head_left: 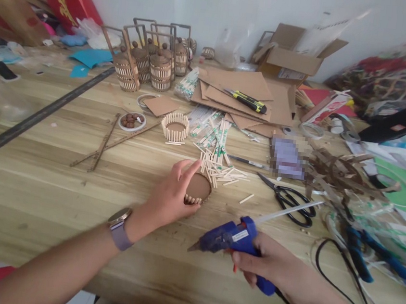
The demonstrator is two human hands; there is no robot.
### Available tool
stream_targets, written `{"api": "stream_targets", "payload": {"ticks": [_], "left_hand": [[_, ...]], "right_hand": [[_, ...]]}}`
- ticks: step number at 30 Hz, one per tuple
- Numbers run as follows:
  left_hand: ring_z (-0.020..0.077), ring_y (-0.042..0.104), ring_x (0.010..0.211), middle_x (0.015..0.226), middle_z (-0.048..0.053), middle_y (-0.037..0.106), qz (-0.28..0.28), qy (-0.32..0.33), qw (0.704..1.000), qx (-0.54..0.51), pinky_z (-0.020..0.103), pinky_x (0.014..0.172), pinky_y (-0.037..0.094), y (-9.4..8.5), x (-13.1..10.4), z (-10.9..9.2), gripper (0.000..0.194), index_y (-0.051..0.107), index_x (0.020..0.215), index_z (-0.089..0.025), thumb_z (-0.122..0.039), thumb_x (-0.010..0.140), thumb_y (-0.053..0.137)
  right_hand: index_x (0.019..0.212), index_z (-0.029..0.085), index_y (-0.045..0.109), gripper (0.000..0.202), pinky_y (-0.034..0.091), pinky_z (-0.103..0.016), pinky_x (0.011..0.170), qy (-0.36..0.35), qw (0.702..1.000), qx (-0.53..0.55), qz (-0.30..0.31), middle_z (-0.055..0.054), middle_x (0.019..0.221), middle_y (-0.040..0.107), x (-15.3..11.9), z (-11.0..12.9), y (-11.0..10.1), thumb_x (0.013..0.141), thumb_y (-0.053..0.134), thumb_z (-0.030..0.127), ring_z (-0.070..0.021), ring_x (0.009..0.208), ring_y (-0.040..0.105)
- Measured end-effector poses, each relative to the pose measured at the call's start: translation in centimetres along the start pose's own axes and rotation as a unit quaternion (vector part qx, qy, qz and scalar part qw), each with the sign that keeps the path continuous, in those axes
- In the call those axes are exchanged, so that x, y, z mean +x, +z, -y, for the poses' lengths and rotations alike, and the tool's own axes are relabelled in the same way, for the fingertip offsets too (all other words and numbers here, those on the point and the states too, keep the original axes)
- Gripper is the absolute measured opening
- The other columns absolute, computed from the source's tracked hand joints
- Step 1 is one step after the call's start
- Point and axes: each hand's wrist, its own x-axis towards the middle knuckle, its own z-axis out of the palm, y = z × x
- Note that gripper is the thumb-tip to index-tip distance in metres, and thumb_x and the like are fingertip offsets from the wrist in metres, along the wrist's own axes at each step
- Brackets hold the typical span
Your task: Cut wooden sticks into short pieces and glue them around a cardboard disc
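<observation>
Your right hand [273, 261] has its fingers closed around the handle of the blue glue gun [228, 237], which you hold above the near part of the bench [48, 203]. The nozzle of it points to your left and a little toward you; the long axis goes from there slantwise to the far right, and the pale glue stick [291, 212] comes out at the back along this direction. The handle slopes down toward you and to the right. Your left hand [167, 194] is grasping the round base [199, 188] at its left side, with the thumb at the near edge, where a short row of upright pegs stands. This base lies flat on the bench, farther from you than the nozzle, and the two are apart. Just beyond it are the loose sticks [222, 173], in many directions. The black scissors [293, 205] lie at right, their blades pointing far and left. The stick-walled cup [174, 134] stands upright beyond your left hand.
</observation>
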Motion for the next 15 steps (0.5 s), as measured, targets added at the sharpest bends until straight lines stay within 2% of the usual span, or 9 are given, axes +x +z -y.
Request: {"api": "stream_targets", "payload": {"ticks": [3,6,8,11,13,15], "left_hand": [[0.036,0.046,0.13,0.144,0.016,0.033,0.001,-0.004,1.0,0.008,0.052,0.101,0.05,-0.1,0.0,0.0,0.106,0.012,0.151,-0.029,-0.021,0.068,0.077],[0.0379,0.042,0.133,0.144,0.017,0.033,0.003,-0.004,1.0,0.013,0.055,0.104,0.047,-0.1,-0.1,0.1,0.103,0.015,0.151,-0.027,-0.022,0.069,0.076],[0.039,0.04,0.135,0.144,0.017,0.033,0.004,-0.008,1.0,0.012,0.057,0.105,0.045,-0.1,-0.1,0.1,0.101,0.016,0.151,-0.026,-0.022,0.069,0.075],[0.0383,0.041,0.134,0.144,0.017,0.033,0.004,-0.004,1.0,0.008,0.057,0.105,0.045,-0.2,0.0,0.1,0.102,0.015,0.151,-0.026,-0.022,0.069,0.076],[0.0374,0.041,0.134,0.143,0.016,0.034,0.002,0.009,1.0,0.008,0.057,0.106,0.045,-0.2,0.1,0.1,0.105,0.012,0.152,-0.028,-0.02,0.069,0.076],[0.0371,0.04,0.134,0.143,0.016,0.034,0.0,0.016,1.0,0.01,0.057,0.106,0.044,-0.2,0.1,0.1,0.108,0.01,0.152,-0.029,-0.019,0.068,0.077]], "right_hand": [[0.083,0.018,0.063,0.042,0.043,-0.023,0.05,-0.008,0.999,-0.051,0.0,-0.001,0.067,0.061,-0.7,0.3,0.6,0.081,0.06,0.06,-0.013,0.056,0.057],[0.08,0.022,0.066,0.03,0.04,-0.023,0.047,-0.04,0.977,-0.198,-0.07,0.0,0.062,0.062,-1.6,0.5,0.5,0.09,0.052,0.047,-0.014,0.053,0.056],[0.074,0.023,0.065,0.028,0.039,-0.025,0.047,-0.06,0.938,-0.315,-0.131,-0.001,0.063,0.065,-1.9,0.9,-0.2,0.091,0.051,0.04,-0.0153,0.052,0.057],[0.074,0.023,0.062,0.024,0.041,-0.028,0.054,-0.099,0.851,-0.466,-0.222,-0.003,0.069,0.067,-1.1,2.2,-2.5,0.093,0.051,0.032,-0.0191,0.061,0.061],[0.081,0.021,0.062,0.013,0.045,-0.031,0.067,-0.154,0.801,-0.531,-0.23,-0.007,0.084,0.069,0.2,3.3,-4.3,0.09,0.053,0.02,-0.0233,0.081,0.064],[0.084,0.02,0.063,0.01,0.045,-0.033,0.073,-0.183,0.775,-0.574,-0.19,-0.009,0.089,0.067,1.8,4.1,-6.0,0.084,0.057,0.012,-0.0252,0.088,0.062]]}}
